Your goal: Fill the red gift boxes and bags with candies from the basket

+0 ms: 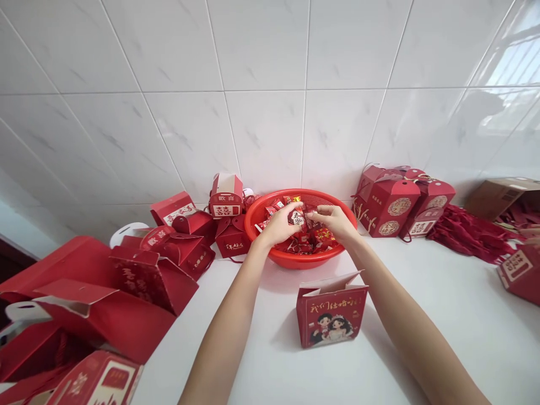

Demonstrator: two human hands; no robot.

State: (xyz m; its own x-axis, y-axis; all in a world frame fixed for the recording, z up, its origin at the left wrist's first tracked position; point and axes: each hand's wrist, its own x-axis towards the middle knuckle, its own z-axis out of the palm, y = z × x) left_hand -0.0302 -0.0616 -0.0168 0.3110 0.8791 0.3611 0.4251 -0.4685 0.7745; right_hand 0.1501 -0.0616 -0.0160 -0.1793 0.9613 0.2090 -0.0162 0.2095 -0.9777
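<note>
A red plastic basket (301, 261) full of small wrapped candies (324, 235) stands against the wall, and both hands reach into it. My left hand (279, 226) is curled, with a red-and-white wrapped candy (297, 218) between thumb and fingers. My right hand (336, 223) is close beside it over the candies, fingers bent inward; whatever is at its fingertips is too small to make out. In front of the basket, between my forearms, an open-topped red gift box (332, 316) stands upright, printed with a cartoon bridal couple.
Folded red gift boxes (158, 264) are heaped along the left. More closed boxes (388, 205) stand by the wall at the right. Beyond them lie dark red ribbons (470, 232) and a brown carton (500, 197). At the right edge, part of another person's hand (532, 235) touches a red box (521, 273).
</note>
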